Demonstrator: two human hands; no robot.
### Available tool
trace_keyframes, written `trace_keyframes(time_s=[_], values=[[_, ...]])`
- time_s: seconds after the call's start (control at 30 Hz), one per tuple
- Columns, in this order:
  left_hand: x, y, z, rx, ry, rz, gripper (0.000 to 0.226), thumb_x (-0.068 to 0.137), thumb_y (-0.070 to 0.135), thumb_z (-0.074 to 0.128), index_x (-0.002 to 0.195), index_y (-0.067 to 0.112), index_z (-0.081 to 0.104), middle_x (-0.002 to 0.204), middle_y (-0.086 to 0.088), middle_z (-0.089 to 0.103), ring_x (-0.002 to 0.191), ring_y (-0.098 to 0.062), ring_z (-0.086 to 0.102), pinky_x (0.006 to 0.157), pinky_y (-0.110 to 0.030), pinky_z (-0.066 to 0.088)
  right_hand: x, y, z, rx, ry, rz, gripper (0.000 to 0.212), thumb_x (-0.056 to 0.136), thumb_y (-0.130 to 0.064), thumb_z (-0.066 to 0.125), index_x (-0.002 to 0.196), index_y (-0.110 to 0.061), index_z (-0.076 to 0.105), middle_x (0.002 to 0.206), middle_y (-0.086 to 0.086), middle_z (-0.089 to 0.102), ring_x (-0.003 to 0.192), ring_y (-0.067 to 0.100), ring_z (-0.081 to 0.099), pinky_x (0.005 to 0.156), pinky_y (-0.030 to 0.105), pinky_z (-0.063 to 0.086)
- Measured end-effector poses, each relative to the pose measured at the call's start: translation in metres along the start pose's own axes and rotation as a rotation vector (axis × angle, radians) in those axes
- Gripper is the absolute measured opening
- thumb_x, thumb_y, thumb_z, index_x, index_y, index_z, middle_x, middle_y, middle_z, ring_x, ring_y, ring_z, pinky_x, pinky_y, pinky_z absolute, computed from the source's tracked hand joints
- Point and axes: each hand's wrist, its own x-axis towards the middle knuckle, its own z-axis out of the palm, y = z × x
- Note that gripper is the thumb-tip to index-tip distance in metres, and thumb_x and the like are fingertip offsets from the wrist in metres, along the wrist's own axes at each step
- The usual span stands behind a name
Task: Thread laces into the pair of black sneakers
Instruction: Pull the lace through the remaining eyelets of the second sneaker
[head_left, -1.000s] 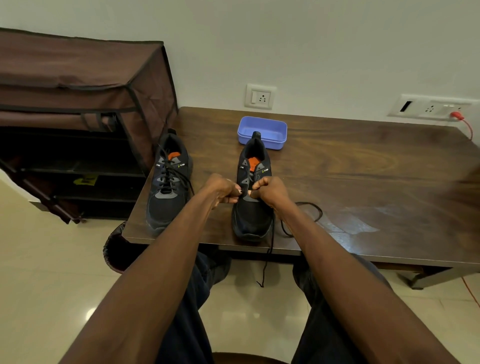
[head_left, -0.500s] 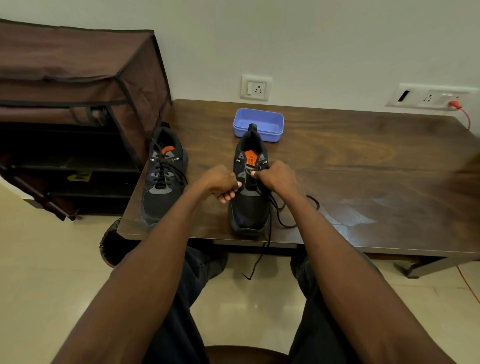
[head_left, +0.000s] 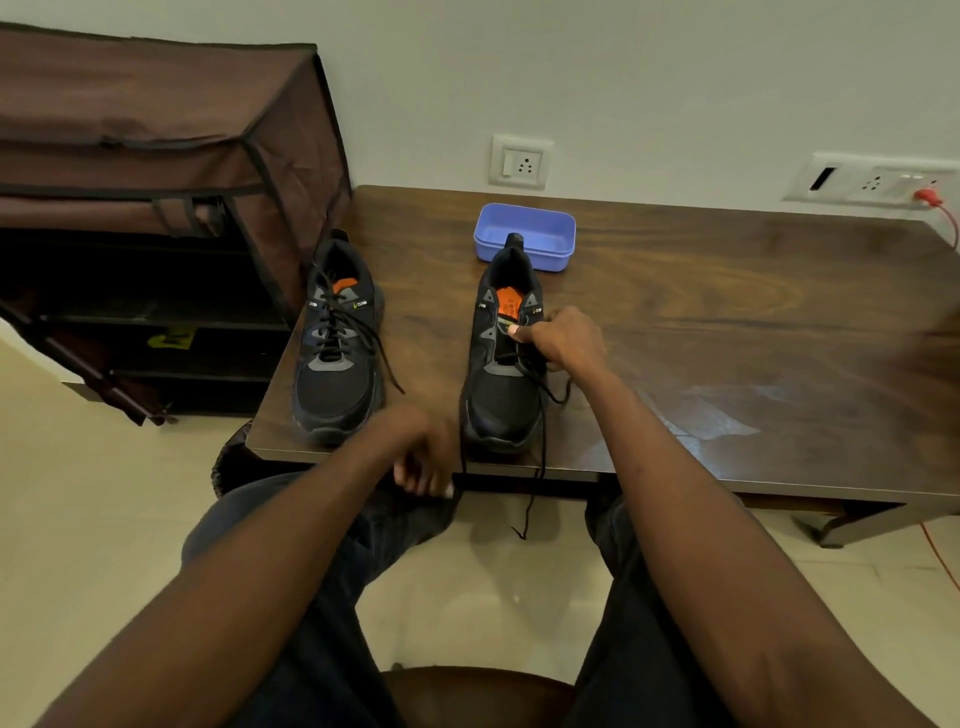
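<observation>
The right-hand sneaker (head_left: 501, 364) stood near the front edge of the tabletop (head_left: 701, 312), toe toward the person and heel toward the wall, so its long axis ran straight away from the body. Its lace (head_left: 540, 447) crossed only the lowest eyelets; one end trailed over the tabletop edge and hung toward the floor, another length lay looped just beside the shoe on its right. The right hand (head_left: 563, 340) was the nearer one, resting against the shoe's right side at mid-length, its fingers curled and pinching at the eyelet row or the lace there; which of the two could not be told. The left hand (head_left: 423, 457) was blurred, down at the tabletop edge just left of the toe, fingers curled, apparently round a lace strand running up to the shoe, though the blur left this uncertain. The other sneaker (head_left: 337, 343), fully laced, stood well to the left, with a blue tray (head_left: 524, 236) behind the pair.
</observation>
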Motion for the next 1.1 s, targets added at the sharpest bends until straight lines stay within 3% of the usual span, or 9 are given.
trace_keyframes(time_s=[0.17, 0.27, 0.43, 0.53, 0.7, 0.83, 0.9, 1.03, 1.1], values=[[-0.022, -0.001, -0.047, -0.62, 0.774, 0.251, 0.029, 0.102, 0.025, 0.048, 0.099, 0.002, 0.065, 0.084, -0.01, 0.064, 0.068, -0.016, 0.057, 0.064, -0.026, 0.049, -0.003, -0.001, -0.003, -0.018, -0.006, -0.027, 0.038, 0.076, -0.055, 0.075, 0.076, -0.022, 0.055, 0.096, 0.004, 0.07, 0.091, 0.022, 0.066, 0.074, 0.034, 0.05], [-0.023, 0.013, -0.052, -0.592, 0.831, 0.285, 0.027, 0.1, 0.034, 0.053, 0.082, 0.014, 0.057, 0.074, -0.002, 0.056, 0.067, -0.016, 0.051, 0.064, -0.029, 0.042, -0.005, -0.001, -0.003, -0.022, -0.002, -0.035, 0.037, 0.077, -0.053, 0.075, 0.073, -0.023, 0.054, 0.093, 0.004, 0.069, 0.085, 0.022, 0.065, 0.068, 0.031, 0.045], [-0.026, 0.022, -0.053, -0.35, 0.9, 0.234, 0.023, 0.1, 0.025, 0.052, 0.106, 0.005, 0.063, 0.082, -0.002, 0.056, 0.075, -0.018, 0.054, 0.063, -0.028, 0.039, -0.005, 0.0, -0.002, -0.034, 0.015, -0.03, 0.041, 0.076, -0.053, 0.074, 0.093, -0.018, 0.065, 0.094, 0.001, 0.07, 0.087, 0.019, 0.066, 0.071, 0.033, 0.049], [-0.035, 0.014, -0.046, -0.109, 0.711, 0.216, 0.026, 0.102, 0.025, 0.048, 0.107, 0.003, 0.062, 0.088, -0.006, 0.059, 0.08, -0.018, 0.057, 0.067, -0.028, 0.045, -0.004, 0.0, -0.001, -0.036, 0.027, -0.015, 0.045, 0.077, -0.051, 0.074, 0.103, -0.016, 0.066, 0.1, 0.003, 0.069, 0.092, 0.021, 0.065, 0.076, 0.035, 0.051], [-0.012, 0.002, -0.008, 0.125, 0.003, 0.099, 0.024, 0.1, 0.023, 0.055, 0.11, 0.003, 0.063, 0.089, -0.005, 0.062, 0.077, -0.013, 0.056, 0.072, -0.026, 0.051, -0.004, 0.002, -0.005, -0.022, 0.064, -0.005, 0.047, 0.077, -0.05, 0.073, 0.105, -0.014, 0.062, 0.103, 0.005, 0.067, 0.095, 0.025, 0.063, 0.073, 0.036, 0.047], [0.001, 0.003, 0.004, 0.245, -0.103, 0.038, 0.028, 0.097, 0.033, 0.059, 0.105, 0.007, 0.067, 0.089, -0.002, 0.063, 0.081, -0.014, 0.058, 0.077, -0.028, 0.051, -0.002, 0.004, -0.007, -0.016, 0.015, 0.004, 0.048, 0.078, -0.053, 0.073, 0.104, -0.014, 0.062, 0.099, 0.004, 0.067, 0.092, 0.022, 0.063, 0.061, 0.031, 0.038], [-0.011, -0.007, -0.013, 0.046, 0.066, 0.098, 0.018, 0.096, 0.03, 0.059, 0.096, 0.014, 0.067, 0.083, 0.0, 0.06, 0.075, -0.012, 0.056, 0.07, -0.025, 0.048, -0.001, 0.004, -0.007, -0.029, -0.015, -0.007, 0.047, 0.078, -0.054, 0.072, 0.099, -0.014, 0.063, 0.096, 0.004, 0.067, 0.09, 0.021, 0.063, 0.058, 0.03, 0.036], [-0.02, -0.017, -0.049, -0.514, 0.764, 0.327, 0.028, 0.095, 0.036, 0.059, 0.093, 0.009, 0.065, 0.078, -0.008, 0.059, 0.071, -0.021, 0.053, 0.063, -0.03, 0.043, -0.001, 0.002, -0.008, -0.051, -0.058, -0.031, 0.039, 0.083, -0.052, 0.07, 0.094, -0.015, 0.063, 0.089, 0.001, 0.065, 0.081, 0.017, 0.06, 0.056, 0.029, 0.036], [-0.017, -0.008, -0.054, -0.646, 0.81, 0.42, 0.029, 0.095, 0.038, 0.059, 0.092, 0.01, 0.061, 0.078, -0.007, 0.059, 0.071, -0.021, 0.052, 0.067, -0.033, 0.044, -0.003, 0.002, -0.008, -0.053, -0.061, -0.042, 0.035, 0.085, -0.049, 0.069, 0.092, -0.016, 0.062, 0.086, 0.0, 0.064, 0.077, 0.015, 0.059, 0.055, 0.028, 0.036]])
